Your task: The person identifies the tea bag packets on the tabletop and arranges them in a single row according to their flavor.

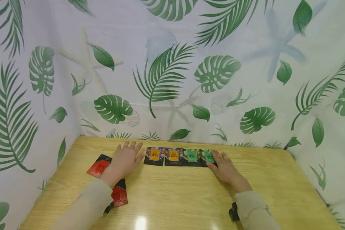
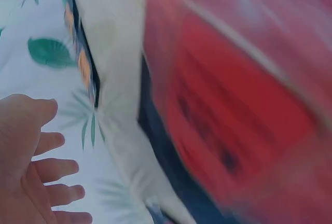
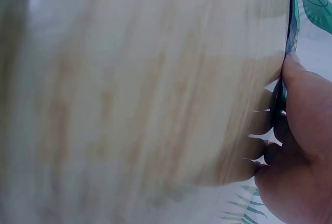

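Note:
Four-sided flat packets lie in a row at the back of the table: two with orange labels, the left one (image 1: 154,155) and its neighbour (image 1: 173,156), then two with green labels, the inner one (image 1: 191,156) and the end one (image 1: 207,156). My right hand (image 1: 225,167) rests at the right end of the row, fingertips and thumb touching the end green packet. To the left of the row, my left hand (image 1: 125,161) is spread and holds nothing. Beside it lies a red-and-black packet (image 1: 99,167); a second red-and-black packet (image 1: 119,195) is partly hidden by my left forearm.
The wooden table (image 1: 172,195) meets a leaf-print cloth (image 1: 166,124) at its back and sides. Dark wrist gear (image 1: 233,212) sits by my right sleeve. Large and close, a red packet (image 2: 244,105) fills much of the left wrist view.

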The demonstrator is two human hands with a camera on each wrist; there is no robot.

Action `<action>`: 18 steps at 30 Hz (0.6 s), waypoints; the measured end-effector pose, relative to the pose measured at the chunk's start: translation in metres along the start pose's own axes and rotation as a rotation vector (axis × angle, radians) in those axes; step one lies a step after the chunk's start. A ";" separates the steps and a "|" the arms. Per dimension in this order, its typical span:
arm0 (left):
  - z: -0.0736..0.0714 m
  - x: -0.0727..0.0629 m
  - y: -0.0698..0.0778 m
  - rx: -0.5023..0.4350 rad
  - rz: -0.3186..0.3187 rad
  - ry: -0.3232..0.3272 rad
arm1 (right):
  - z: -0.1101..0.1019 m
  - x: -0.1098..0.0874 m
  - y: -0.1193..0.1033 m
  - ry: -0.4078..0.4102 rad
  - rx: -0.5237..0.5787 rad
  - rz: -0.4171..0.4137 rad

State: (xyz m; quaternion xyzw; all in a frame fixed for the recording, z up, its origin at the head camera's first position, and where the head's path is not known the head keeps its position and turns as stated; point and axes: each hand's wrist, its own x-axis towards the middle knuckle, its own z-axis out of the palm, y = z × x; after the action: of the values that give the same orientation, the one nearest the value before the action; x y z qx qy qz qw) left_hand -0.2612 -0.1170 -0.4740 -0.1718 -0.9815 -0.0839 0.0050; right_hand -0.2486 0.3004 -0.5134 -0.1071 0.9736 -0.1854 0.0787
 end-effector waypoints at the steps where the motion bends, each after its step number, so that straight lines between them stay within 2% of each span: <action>1: -0.002 -0.004 -0.006 0.008 -0.008 0.009 | 0.000 0.000 0.000 0.000 0.001 0.000; 5: -0.008 -0.023 -0.030 0.020 -0.048 0.044 | -0.001 0.000 -0.001 -0.007 0.003 -0.001; 10: -0.007 -0.044 -0.055 0.009 -0.070 0.090 | -0.002 -0.001 -0.002 -0.008 0.002 0.003; 18: -0.007 -0.068 -0.085 0.011 -0.093 0.249 | -0.001 0.001 -0.002 -0.006 -0.002 -0.002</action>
State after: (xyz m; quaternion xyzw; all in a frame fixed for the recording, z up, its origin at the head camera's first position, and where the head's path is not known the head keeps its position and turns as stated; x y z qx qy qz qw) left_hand -0.2264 -0.2201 -0.4837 -0.1142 -0.9807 -0.0993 0.1241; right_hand -0.2492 0.2986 -0.5114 -0.1089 0.9734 -0.1842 0.0815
